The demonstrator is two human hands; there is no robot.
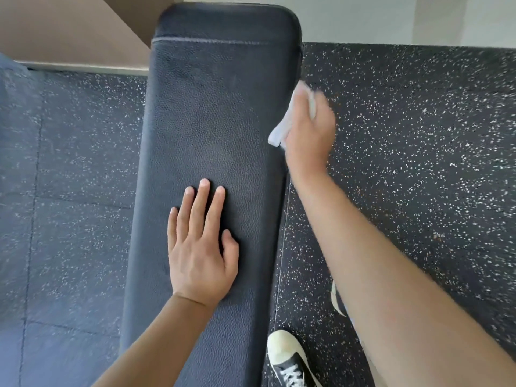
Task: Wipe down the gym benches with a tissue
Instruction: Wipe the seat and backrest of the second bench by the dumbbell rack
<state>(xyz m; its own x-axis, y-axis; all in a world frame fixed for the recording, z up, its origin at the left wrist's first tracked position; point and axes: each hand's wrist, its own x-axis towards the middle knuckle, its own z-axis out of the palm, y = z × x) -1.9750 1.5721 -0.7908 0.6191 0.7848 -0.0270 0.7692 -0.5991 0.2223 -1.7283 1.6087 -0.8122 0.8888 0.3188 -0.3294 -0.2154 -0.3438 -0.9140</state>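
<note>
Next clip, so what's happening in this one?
A person is cleaning a black padded leather-textured gym bench. Their left hand lies flat on the bench top, fingers straight, apparently bracing. Their right hand grips a white folded tissue against the bench's right side edge, and looks motion-blurred, so it appears to be mid-wipe. A black-and-white lace-up sneaker stands on the black speckled rubber floor beside the bench.
</note>
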